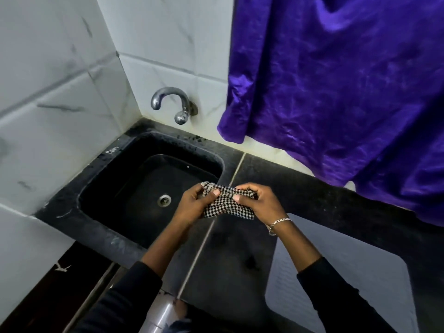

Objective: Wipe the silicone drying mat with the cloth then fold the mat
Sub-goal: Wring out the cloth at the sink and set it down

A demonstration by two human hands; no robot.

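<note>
Above the surface (240, 255), at the right rim of the sink (182, 145), the grip of the left hand (192, 205) and of the right hand (260, 203) is clamped on the checked cloth (228, 204). Each hand pinches one end between thumb and curled fingers, probably to wring it or gather it into a pad before wiping. The silicone drying mat (336, 284) lies flat at the front right of the surface, under the right forearm, apart from the cloth and not yet folded, so it is ready for wiping.
</note>
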